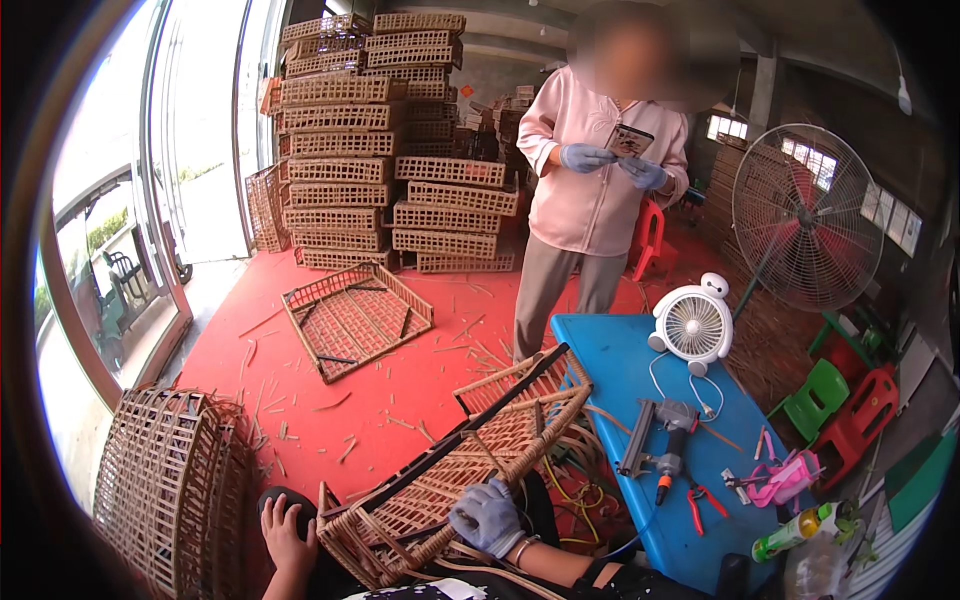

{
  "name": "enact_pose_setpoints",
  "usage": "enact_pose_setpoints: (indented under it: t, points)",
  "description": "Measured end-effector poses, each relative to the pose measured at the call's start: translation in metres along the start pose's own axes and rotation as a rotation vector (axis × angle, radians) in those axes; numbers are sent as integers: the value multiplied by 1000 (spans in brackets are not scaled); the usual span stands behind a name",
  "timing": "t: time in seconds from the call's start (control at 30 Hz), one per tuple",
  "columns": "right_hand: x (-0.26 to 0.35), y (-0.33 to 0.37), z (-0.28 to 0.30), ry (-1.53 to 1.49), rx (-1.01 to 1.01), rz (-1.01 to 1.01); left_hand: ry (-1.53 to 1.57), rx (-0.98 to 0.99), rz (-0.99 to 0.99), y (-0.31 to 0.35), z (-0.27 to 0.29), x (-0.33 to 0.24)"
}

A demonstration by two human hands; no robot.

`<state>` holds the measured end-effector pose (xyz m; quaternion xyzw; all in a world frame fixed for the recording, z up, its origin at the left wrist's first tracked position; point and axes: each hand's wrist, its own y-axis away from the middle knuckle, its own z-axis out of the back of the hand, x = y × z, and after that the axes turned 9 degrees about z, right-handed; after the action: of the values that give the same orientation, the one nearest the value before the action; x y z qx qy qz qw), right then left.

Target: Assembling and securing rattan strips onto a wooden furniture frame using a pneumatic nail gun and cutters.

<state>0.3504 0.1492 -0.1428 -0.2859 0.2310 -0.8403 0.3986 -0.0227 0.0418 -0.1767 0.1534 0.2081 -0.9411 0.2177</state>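
Note:
A flat woven rattan tray (470,450) with a dark frame bar leans across my lap, tilted up toward the blue table. My right hand (488,515), in a grey glove, grips its lower rim. My left hand (287,537), bare, rests with fingers spread against the tray's lower left corner. A person in a pink shirt (597,170) stands beyond the tray, wearing blue gloves and holding a small dark object in both hands.
A blue table (620,355) at right holds a nail gun (668,440), a small white fan (695,325), red pliers (705,500), a green bottle (795,532). Another rattan tray (355,318) lies on the red floor. Stacked trays (375,140) stand behind, a round basket (170,490) at left, a pedestal fan (805,215) at right.

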Motion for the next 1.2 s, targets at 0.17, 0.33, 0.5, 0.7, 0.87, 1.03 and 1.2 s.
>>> enact_pose_setpoints:
  t: [0.17, 0.33, 0.5, 0.7, 0.87, 1.03, 1.2]
  points:
    - [1, -1, 0, -1, -8, 0, 7, 7, 11, 0, 3, -3]
    - [2, -1, 1, -6, 2, 9, 10, 6, 20, 0, 4, -2]
    - [3, -1, 0, 23, -2, -5, 14, -3, 5, 1, 2, 0]
    - [0, -1, -1, -14, 22, -21, 14, 11, 21, 0, 8, -6]
    - [1, -1, -2, -18, 2, -12, 20, 5, 25, -2, 7, -5]
    - [1, -5, 0, 1, -34, 20, 36, 11, 41, -1, 9, -4]
    - [3, -4, 1, 2, -17, 17, 49, 22, 59, 0, 11, -6]
